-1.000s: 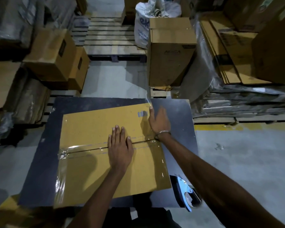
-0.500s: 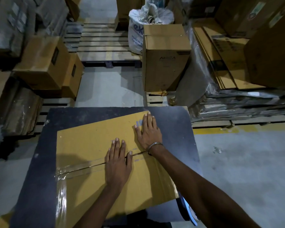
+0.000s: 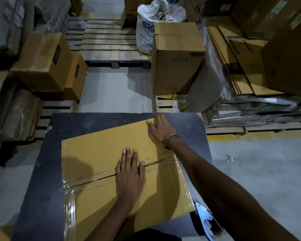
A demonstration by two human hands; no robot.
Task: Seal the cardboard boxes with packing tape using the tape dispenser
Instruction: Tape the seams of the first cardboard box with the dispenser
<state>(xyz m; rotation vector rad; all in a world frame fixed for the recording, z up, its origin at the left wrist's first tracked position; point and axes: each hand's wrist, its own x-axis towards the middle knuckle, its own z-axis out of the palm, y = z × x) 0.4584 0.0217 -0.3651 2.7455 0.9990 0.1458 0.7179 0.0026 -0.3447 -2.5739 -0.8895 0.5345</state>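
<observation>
A flat brown cardboard box (image 3: 97,153) lies on a dark table (image 3: 47,197), turned at a slight angle. Clear packing tape (image 3: 87,180) runs along its centre seam and down its left edge. My left hand (image 3: 129,173) lies flat, fingers straight, pressing on the taped seam near the middle. My right hand (image 3: 161,128) rests flat on the box's far right corner, a metal bracelet on its wrist. The tape dispenser (image 3: 208,221), with a blue-white metal frame, lies on the table's near right corner under my right forearm, touched by neither hand.
An upright closed carton (image 3: 176,63) stands on a pallet beyond the table. Stacked cartons (image 3: 45,63) sit at the left, flattened cardboard sheets (image 3: 240,61) at the right, a white woven sack (image 3: 146,26) and a wooden pallet (image 3: 109,40) behind. Grey concrete floor (image 3: 261,171) lies to the right.
My right hand slid from the box's right edge onto its top and then out to the far right corner. The box has turned slightly. My left hand stayed on the seam.
</observation>
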